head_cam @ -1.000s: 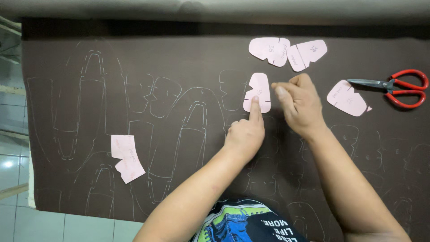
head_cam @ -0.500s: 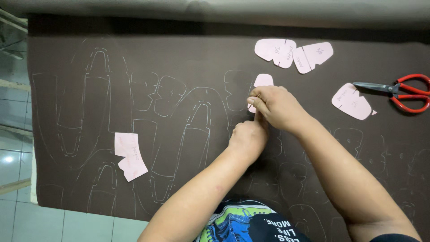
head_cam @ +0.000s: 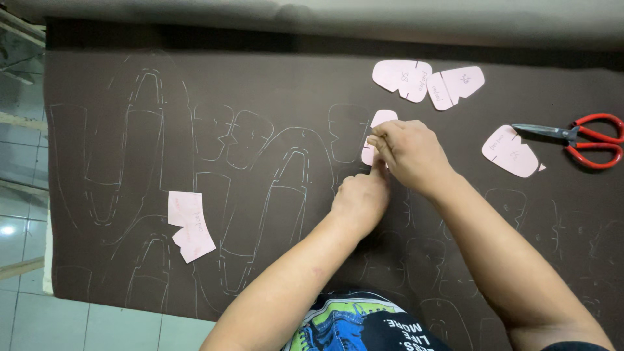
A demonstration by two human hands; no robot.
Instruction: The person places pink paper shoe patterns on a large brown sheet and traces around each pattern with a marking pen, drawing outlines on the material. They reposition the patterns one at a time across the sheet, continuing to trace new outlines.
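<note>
A small pink paper pattern piece [head_cam: 382, 117] lies on a dark brown sheet [head_cam: 273, 84] covered with chalk outlines. My left hand [head_cam: 359, 200] is curled, and its index finger presses down on the lower end of the piece. My right hand [head_cam: 408, 155] lies across the piece and hides most of it. Its fingertips are pinched together at the piece's left edge, and anything held in the pinch is hidden.
Two more pink pattern pieces [head_cam: 403, 79] [head_cam: 456, 84] lie at the back. Another piece [head_cam: 509, 151] sits beside red-handled scissors [head_cam: 588, 140] on the right. A pair of overlapping pink pieces [head_cam: 188, 225] lies at the front left. The sheet's left edge borders a tiled floor [head_cam: 19, 214].
My right hand has moved from the right side of the pattern piece across it to its left edge. My left index finger has stayed pressed on the piece.
</note>
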